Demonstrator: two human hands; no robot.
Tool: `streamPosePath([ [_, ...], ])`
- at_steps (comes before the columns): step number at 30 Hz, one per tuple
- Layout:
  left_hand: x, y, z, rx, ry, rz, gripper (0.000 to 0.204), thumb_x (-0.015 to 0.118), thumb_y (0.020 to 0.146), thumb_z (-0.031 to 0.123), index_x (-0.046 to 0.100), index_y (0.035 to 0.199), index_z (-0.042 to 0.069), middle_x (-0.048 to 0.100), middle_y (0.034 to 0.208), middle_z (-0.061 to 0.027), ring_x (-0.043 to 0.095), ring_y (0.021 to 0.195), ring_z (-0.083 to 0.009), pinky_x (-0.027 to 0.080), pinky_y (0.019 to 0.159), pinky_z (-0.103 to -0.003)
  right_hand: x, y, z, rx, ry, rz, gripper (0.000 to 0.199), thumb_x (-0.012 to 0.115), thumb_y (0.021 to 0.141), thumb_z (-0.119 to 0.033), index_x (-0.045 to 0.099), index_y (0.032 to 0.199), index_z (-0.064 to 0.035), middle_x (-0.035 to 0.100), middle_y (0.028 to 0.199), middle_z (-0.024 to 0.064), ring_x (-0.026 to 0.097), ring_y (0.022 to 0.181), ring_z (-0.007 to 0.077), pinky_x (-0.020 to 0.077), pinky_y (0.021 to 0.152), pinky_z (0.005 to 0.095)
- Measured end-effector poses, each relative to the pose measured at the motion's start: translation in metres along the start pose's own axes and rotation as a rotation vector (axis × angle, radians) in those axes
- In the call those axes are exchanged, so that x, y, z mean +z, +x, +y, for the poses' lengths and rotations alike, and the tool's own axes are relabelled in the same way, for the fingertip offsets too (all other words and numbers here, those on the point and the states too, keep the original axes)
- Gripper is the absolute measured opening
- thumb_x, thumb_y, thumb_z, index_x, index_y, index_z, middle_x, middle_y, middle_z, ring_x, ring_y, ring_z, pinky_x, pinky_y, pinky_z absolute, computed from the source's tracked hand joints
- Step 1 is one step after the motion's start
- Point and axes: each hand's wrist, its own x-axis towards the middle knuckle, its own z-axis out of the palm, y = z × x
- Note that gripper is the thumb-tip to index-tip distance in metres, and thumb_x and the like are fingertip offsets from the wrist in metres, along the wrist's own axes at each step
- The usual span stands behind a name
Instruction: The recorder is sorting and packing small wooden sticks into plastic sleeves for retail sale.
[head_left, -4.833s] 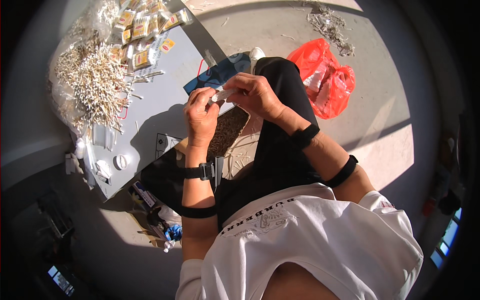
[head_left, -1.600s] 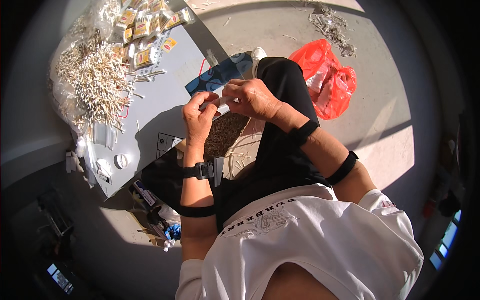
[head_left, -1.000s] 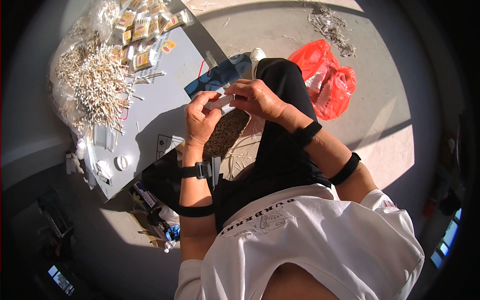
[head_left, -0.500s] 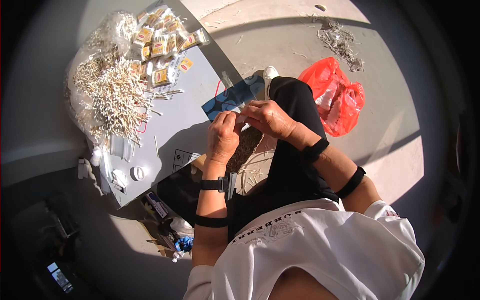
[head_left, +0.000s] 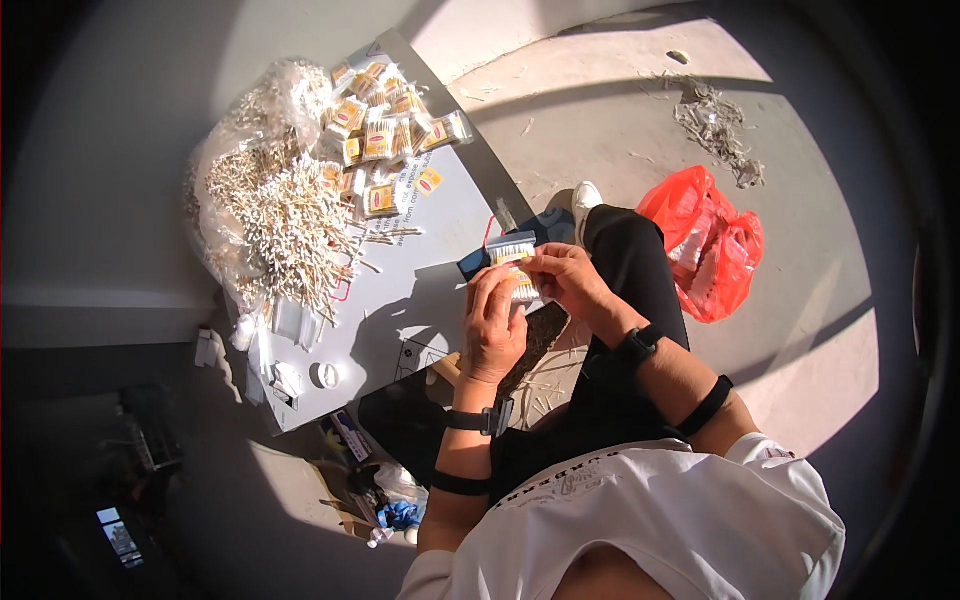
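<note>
Both my hands are at a small clear packet of cotton swabs point(head_left: 513, 250) with a yellow label, raised in front of me beside the table edge. My left hand point(head_left: 492, 330) grips its left and lower side with bent fingers. My right hand point(head_left: 572, 283) pinches its right edge, fingers across the front. To the left, a big pile of loose cotton swabs point(head_left: 280, 215) spills from a clear plastic bag point(head_left: 302, 88) onto the grey table point(head_left: 430, 215). Several filled packets point(head_left: 380, 138) with yellow labels lie heaped beside that pile.
A small white ring-shaped item point(head_left: 323, 375) rests near the table's front corner, by some clear plastic sleeves point(head_left: 296, 322). On the floor to the right stands an open red plastic bag point(head_left: 738, 260). A heap of pale scraps point(head_left: 715, 130) lies beyond it.
The packet, mostly hidden behind my fingers before, now shows its swabs and label. My hands have turned it upright and shifted their hold. The whole view has swung, so the table appears further right.
</note>
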Motion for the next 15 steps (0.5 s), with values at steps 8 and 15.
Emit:
streamPosePath([
  [8,0.002,-0.014,-0.011,-0.977,-0.91,0.224,0.031,0.075,0.085,0.016,0.062,0.106,-0.003,0.065,0.093,-0.004,0.059,0.08,-0.0085,0.049,0.072,-0.023,0.025,-0.006,0.003,-0.207,-0.124,-0.099,0.012,0.071,0.086,-0.008,0.065,0.096,-0.002,0.068,0.086,0.0001,0.059,0.076,0.0065,0.044,0.067,0.0222],
  [15,0.012,-0.028,-0.02,-1.06,-0.979,0.422,0.016,0.074,0.085,0.012,0.066,0.092,-0.001,0.063,0.083,-0.0005,0.056,0.068,-0.0071,0.045,0.064,-0.022,0.032,-0.009,0.008,-0.025,-0.328,-0.189,0.015,0.073,0.086,-0.011,0.066,0.094,0.0009,0.064,0.081,0.0011,0.059,0.074,0.0078,0.0468,0.064,0.0234],
])
